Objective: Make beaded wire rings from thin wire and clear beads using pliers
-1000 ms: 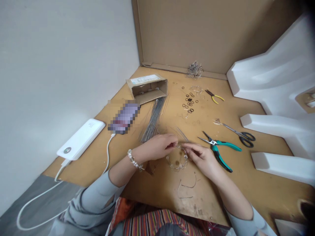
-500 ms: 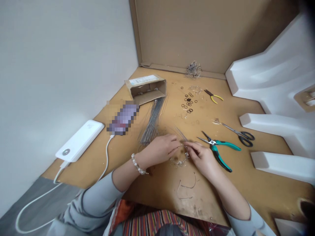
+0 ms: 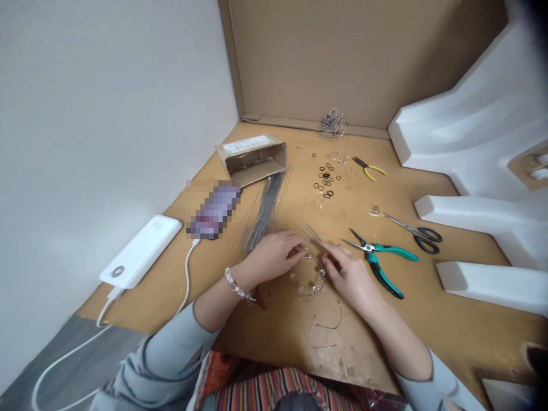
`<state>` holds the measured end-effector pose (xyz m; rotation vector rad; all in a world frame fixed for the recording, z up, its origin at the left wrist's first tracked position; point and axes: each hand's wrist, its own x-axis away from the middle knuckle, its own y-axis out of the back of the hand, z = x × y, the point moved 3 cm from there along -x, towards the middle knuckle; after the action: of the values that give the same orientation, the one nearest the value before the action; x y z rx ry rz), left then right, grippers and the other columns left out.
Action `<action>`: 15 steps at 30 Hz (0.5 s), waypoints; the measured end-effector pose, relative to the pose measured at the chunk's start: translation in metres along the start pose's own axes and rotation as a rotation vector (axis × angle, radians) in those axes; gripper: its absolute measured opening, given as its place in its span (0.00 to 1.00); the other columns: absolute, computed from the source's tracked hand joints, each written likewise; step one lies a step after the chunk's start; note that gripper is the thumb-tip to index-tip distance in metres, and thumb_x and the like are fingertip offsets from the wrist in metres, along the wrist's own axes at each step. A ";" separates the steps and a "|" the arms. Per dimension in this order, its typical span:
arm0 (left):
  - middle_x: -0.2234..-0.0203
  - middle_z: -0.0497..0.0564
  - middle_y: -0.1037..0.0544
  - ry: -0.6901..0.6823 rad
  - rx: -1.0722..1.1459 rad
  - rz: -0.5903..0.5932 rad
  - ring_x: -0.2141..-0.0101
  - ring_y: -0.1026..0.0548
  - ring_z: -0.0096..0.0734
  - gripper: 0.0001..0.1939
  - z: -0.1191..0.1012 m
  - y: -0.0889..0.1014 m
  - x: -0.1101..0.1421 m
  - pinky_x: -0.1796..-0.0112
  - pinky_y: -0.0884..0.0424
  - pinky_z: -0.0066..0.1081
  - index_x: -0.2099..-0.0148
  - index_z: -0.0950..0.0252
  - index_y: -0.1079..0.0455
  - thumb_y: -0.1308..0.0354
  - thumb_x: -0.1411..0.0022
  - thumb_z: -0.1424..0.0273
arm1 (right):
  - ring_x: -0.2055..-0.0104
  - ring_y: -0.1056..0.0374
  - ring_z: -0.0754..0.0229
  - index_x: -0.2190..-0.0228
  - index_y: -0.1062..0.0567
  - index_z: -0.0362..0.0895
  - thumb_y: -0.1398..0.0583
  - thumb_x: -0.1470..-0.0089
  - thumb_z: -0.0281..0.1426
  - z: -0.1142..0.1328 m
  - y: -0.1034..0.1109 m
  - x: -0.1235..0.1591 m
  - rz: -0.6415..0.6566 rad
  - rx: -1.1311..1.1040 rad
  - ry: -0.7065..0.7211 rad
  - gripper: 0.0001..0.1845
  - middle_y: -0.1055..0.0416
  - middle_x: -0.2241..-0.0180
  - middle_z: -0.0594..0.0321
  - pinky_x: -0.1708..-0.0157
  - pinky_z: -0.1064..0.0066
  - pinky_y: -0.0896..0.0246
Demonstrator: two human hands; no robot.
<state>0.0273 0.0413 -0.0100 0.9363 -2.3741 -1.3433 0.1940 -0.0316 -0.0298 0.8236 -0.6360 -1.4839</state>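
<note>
**Both hands closed on the beaded wire ring**

Since the earlier frame your hands have barely shifted: they have drawn a touch nearer to you, and the beaded wire ring (image 3: 308, 279) now hangs more open and rounder between them than half a second ago.

Your left hand (image 3: 274, 257) pinches the ring's upper edge at about 10 o'clock of the loop, fingers curled shut on the wire. Your right hand (image 3: 349, 274) meets it at about 1 o'clock, fingertips closed on the same stretch of wire; the two sets of fingertips nearly touch. The ring sits just above the cardboard work surface (image 3: 428, 319), dead centre before you, its clear beads strung along the lower arc.

By the look of it you are at the joining or twisting step, working the wire ends where the loop closes. The next move likely calls for a fine, steady grip on both ends and perhaps a tool: the teal pliers (image 3: 379, 260) lie just at 3 o'clock of your right hand, the scissors (image 3: 413, 231) beyond them at 2 o'clock. The bundle of straight wires (image 3: 265, 214) lies at 11 o'clock of your left hand, and bent wire offcuts (image 3: 327, 328) lie at 6 o'clock of the ring.
</note>
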 end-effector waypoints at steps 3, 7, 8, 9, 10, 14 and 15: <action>0.69 0.49 0.26 0.055 -0.012 0.013 0.67 0.30 0.29 0.10 0.004 0.000 -0.001 0.65 0.35 0.28 0.63 0.66 0.31 0.49 0.36 0.65 | 0.58 0.29 0.55 0.50 0.30 0.44 0.50 0.42 0.30 -0.002 0.005 0.000 -0.038 0.052 -0.007 0.19 0.27 0.57 0.54 0.57 0.63 0.34; 0.67 0.51 0.26 0.055 -0.012 0.008 0.65 0.29 0.30 0.13 0.005 0.001 -0.002 0.63 0.35 0.29 0.63 0.66 0.31 0.55 0.33 0.67 | 0.54 0.30 0.54 0.54 0.27 0.45 0.50 0.42 0.30 -0.004 0.008 0.001 -0.060 0.128 -0.018 0.17 0.27 0.56 0.56 0.54 0.62 0.36; 0.67 0.52 0.26 0.055 -0.013 -0.002 0.65 0.29 0.30 0.13 0.005 0.001 -0.002 0.63 0.35 0.29 0.63 0.67 0.31 0.56 0.33 0.69 | 0.55 0.30 0.55 0.55 0.27 0.46 0.50 0.42 0.30 -0.004 0.008 0.001 -0.054 0.137 -0.026 0.17 0.27 0.56 0.57 0.55 0.63 0.36; 0.68 0.52 0.26 0.058 -0.015 -0.014 0.66 0.29 0.30 0.14 0.006 0.002 -0.002 0.63 0.35 0.29 0.64 0.67 0.32 0.57 0.33 0.70 | 0.57 0.29 0.55 0.56 0.26 0.47 0.50 0.42 0.30 -0.003 0.009 0.001 -0.042 0.141 -0.036 0.16 0.26 0.57 0.58 0.56 0.63 0.35; 0.68 0.51 0.26 0.063 -0.016 -0.024 0.66 0.29 0.30 0.14 0.006 0.003 -0.002 0.63 0.35 0.29 0.64 0.67 0.32 0.57 0.33 0.70 | 0.58 0.29 0.56 0.57 0.26 0.48 0.50 0.42 0.31 -0.002 0.009 0.002 -0.028 0.142 -0.048 0.16 0.26 0.57 0.60 0.58 0.64 0.35; 0.70 0.50 0.26 0.094 0.012 -0.010 0.67 0.29 0.29 0.11 0.008 0.002 -0.002 0.64 0.35 0.28 0.65 0.66 0.32 0.54 0.35 0.71 | 0.64 0.28 0.58 0.62 0.25 0.49 0.47 0.43 0.33 0.002 0.008 0.002 0.004 0.120 -0.082 0.12 0.26 0.61 0.63 0.63 0.67 0.35; 0.70 0.50 0.26 0.105 0.020 -0.001 0.67 0.29 0.29 0.10 0.008 0.001 -0.002 0.64 0.35 0.28 0.65 0.66 0.32 0.54 0.35 0.71 | 0.65 0.28 0.59 0.62 0.25 0.49 0.47 0.44 0.33 0.003 0.007 0.003 0.009 0.109 -0.079 0.12 0.26 0.63 0.63 0.64 0.68 0.36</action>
<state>0.0244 0.0484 -0.0133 0.9891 -2.3127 -1.2413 0.1962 -0.0349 -0.0230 0.8479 -0.7842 -1.4890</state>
